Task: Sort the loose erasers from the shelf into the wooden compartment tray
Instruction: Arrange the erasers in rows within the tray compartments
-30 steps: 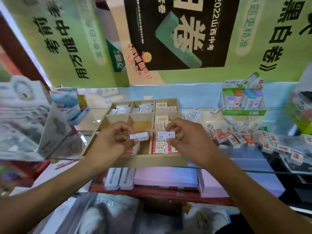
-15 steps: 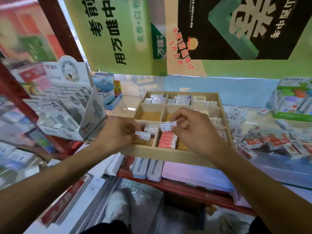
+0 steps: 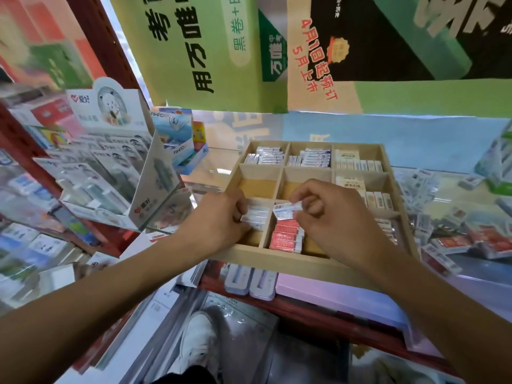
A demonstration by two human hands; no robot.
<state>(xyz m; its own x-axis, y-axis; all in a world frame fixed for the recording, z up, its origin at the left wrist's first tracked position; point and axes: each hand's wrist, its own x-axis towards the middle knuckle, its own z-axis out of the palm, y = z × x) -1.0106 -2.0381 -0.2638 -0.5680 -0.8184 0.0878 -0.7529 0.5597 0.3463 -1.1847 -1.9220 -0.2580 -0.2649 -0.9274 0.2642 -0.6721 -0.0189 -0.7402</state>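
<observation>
The wooden compartment tray [image 3: 302, 259] lies on the glass shelf, most of its cells holding packed erasers. My left hand [image 3: 219, 220] is in the front left cell, fingers pinching a white-sleeved eraser [image 3: 253, 217] against the small stack there. My right hand [image 3: 329, 217] hovers over the front middle cell and pinches another white eraser [image 3: 285, 209] above a row of red-sleeved erasers [image 3: 285, 236]. Loose erasers [image 3: 454, 239] lie scattered on the shelf right of the tray.
A white display stand [image 3: 116, 162] of blister packs crowds the left. A blue box [image 3: 180, 139] sits behind it. A green-and-white box [image 3: 498, 159] is at the far right. Pink boxes [image 3: 327, 289] lie on the lower shelf.
The view swung left, so the tray now sits right of centre. My left hand lowered its eraser into the front left cell; my right hand keeps its eraser over the middle cell.
</observation>
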